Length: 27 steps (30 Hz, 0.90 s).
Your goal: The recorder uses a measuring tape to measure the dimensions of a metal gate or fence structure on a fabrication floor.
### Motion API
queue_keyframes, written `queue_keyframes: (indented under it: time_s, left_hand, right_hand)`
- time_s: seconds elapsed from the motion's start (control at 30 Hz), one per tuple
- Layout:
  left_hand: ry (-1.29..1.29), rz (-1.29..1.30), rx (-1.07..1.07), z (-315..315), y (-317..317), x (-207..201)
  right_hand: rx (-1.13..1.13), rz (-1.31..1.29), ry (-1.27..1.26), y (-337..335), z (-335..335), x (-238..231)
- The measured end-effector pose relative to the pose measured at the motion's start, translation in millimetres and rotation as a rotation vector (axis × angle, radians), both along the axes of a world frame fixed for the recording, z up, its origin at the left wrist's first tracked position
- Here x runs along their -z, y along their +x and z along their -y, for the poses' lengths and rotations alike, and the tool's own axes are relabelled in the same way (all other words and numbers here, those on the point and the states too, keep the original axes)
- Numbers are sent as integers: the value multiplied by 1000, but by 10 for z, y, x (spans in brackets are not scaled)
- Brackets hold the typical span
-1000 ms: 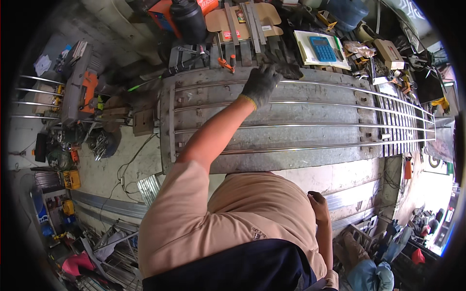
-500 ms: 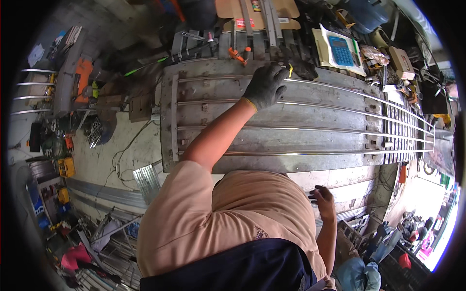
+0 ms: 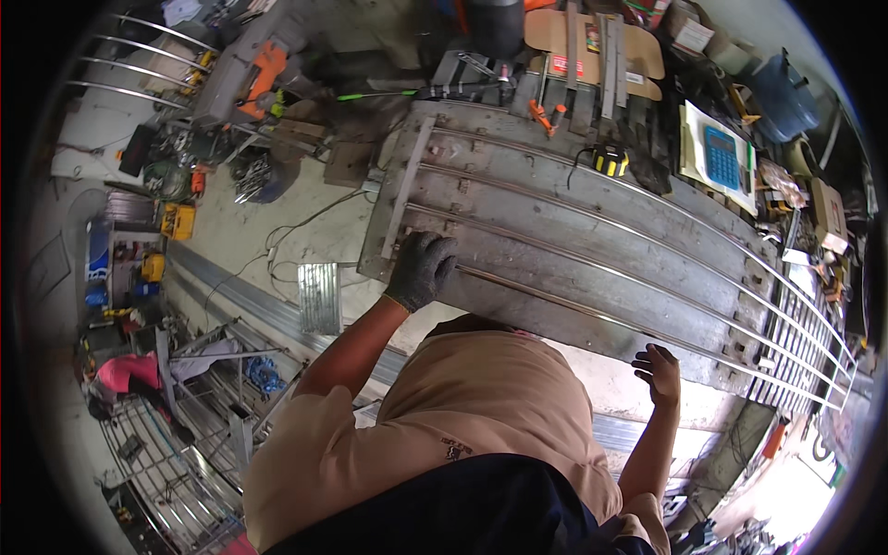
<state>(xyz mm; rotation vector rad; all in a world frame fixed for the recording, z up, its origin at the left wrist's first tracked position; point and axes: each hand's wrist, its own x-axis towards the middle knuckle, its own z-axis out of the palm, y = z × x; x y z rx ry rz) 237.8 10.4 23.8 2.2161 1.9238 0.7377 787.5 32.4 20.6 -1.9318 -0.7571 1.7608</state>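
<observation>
The near rod (image 3: 592,312) runs lengthwise along the near side of the table (image 3: 509,259). The left hand (image 3: 421,268), the nearer, curls over the rod's left end at the table's near-left corner, grip hidden; the right hand (image 3: 659,372), fingers spread, appears empty by the table's near edge.

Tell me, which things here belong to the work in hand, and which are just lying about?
Apparently in the work:
nearest metal rod, at the gloved left hand
three rods beyond it
metal tabletop under them
perhaps the yellow-and-black tape measure

Apparently just lying about:
blue calculator
large blue bottle
flat cardboard
orange-handled tool
</observation>
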Motion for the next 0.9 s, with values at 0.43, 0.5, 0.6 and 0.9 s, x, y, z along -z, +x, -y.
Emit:
queue_keyframes:
  time_s: [0.43,0.5,0.6,0.9]
  left_hand:
    - [53,57,-153,-16,-897,-49]
    - [165,95,-93,-195,-1177,36]
    - [184,183,-47,-530,-1659,276]
    - [37,539,62,-1725,-2202,802]
  right_hand:
    - [244,-138,-20,-528,-45,262]
    - [273,-201,6,-743,-24,298]
    - [406,-64,173,-1135,65,395]
    - [355,736,176,-2601,521,826]
